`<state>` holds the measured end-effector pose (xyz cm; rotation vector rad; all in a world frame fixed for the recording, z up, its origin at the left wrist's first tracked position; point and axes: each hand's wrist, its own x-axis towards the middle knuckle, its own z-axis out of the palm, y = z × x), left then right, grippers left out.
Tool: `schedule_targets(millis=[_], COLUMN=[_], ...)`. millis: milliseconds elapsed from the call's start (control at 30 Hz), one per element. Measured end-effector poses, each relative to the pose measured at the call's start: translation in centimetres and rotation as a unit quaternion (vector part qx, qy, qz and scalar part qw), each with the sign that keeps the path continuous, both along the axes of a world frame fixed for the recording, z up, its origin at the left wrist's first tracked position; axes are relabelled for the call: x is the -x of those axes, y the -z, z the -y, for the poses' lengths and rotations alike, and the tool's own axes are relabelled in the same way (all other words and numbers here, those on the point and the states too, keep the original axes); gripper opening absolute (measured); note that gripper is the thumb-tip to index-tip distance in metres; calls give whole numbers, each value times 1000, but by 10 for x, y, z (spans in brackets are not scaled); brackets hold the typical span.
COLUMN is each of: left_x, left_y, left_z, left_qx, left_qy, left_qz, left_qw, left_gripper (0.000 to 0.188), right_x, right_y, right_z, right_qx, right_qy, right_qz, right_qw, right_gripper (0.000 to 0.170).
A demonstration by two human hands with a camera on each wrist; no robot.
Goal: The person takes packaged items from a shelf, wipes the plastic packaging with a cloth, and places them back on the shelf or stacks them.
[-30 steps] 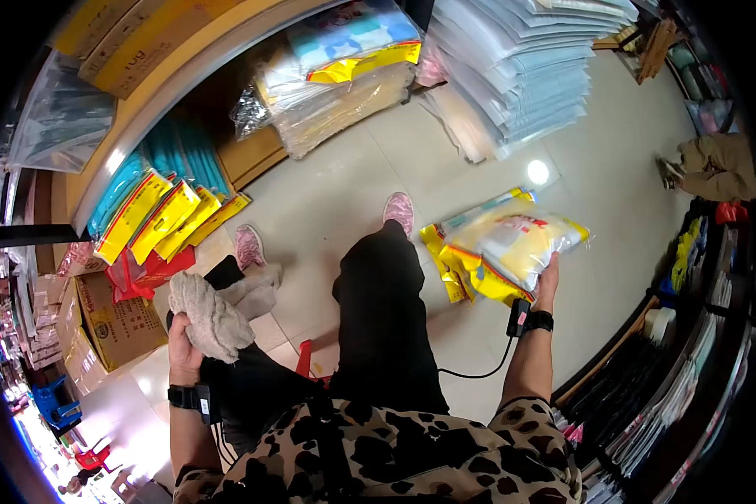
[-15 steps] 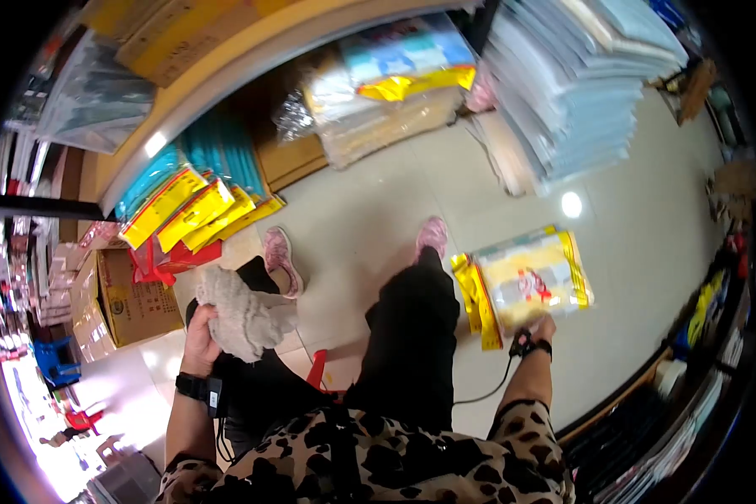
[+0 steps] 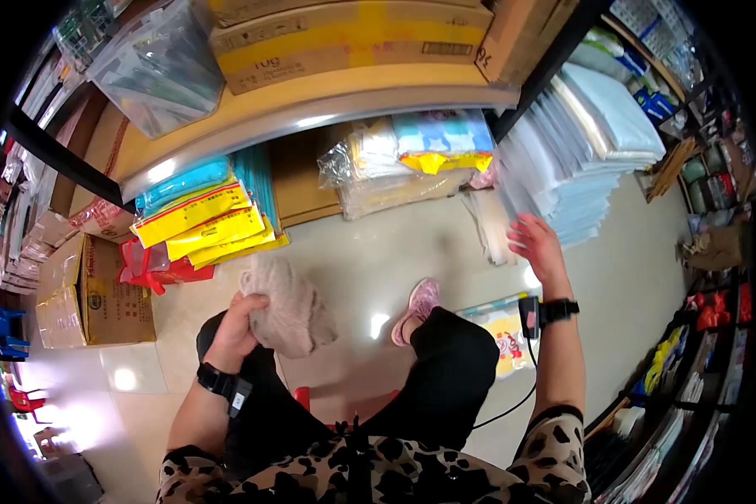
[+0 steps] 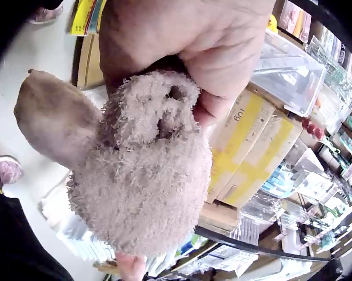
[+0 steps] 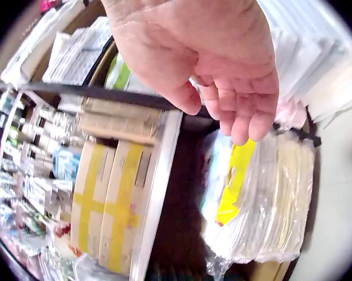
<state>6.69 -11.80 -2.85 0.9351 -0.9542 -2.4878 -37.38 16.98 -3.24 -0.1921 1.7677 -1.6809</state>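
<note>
In the head view my left hand (image 3: 237,328) grips a fluffy pinkish-grey cloth (image 3: 292,307) that is bunched up over my knees. The left wrist view shows its shaggy pile close up, with fingers curled round one end of the cloth (image 4: 141,187). My right hand (image 3: 542,248) is raised in front of me, its fingers loosely bent and holding nothing. Below the right wrist, plastic-wrapped packs (image 3: 506,336) lie on the floor, partly hidden by the forearm. From the right wrist view, the hand (image 5: 217,64) overlaps the shelf's wrapped bundles (image 5: 269,193).
A low shelf (image 3: 328,105) runs along the front, with cartons (image 3: 353,46) on it. Teal packs with yellow labels (image 3: 214,227) lie beneath. A tall stack of pale blue sheets (image 3: 588,160) stands to the right. An open cardboard box (image 3: 113,294) sits at left.
My right hand has let go of the yellow-edged pack, which lies on the floor, and has moved forward, away from it. The left hand still holds the cloth. The head view has turned.
</note>
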Motion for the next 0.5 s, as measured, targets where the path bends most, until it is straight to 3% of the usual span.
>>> schedule_targets(millis=[67,133,167,333,433,500], left_x=[8,11,14,9,9,10], left_y=[7,21,24,28,32,31], left_z=[4,10,7,18,27,31], left_qx=[-6,-3,-17,-63,-71,-65], left_qy=[8,17,-19,-20,-38,-49], left_qz=[-14,-5,-24,-33,-47,-46], left_qw=[1000,1000,999,997,996,996], left_gripper=[46,45,42,42,44,45], right_x=[1,7,16,12,27,37], right_y=[-15,2,27,75,83,94], right_z=[55,106,124,203,229,243], right_qx=[5,-6,-16,-97,-17,-5], right_qy=[-48,-49,-28,176,110,132], right_qz=[0,26,32,84,182,160], right_qw=[999,998,999,976,977,978], right_gripper=[33,33,35,36,39,32])
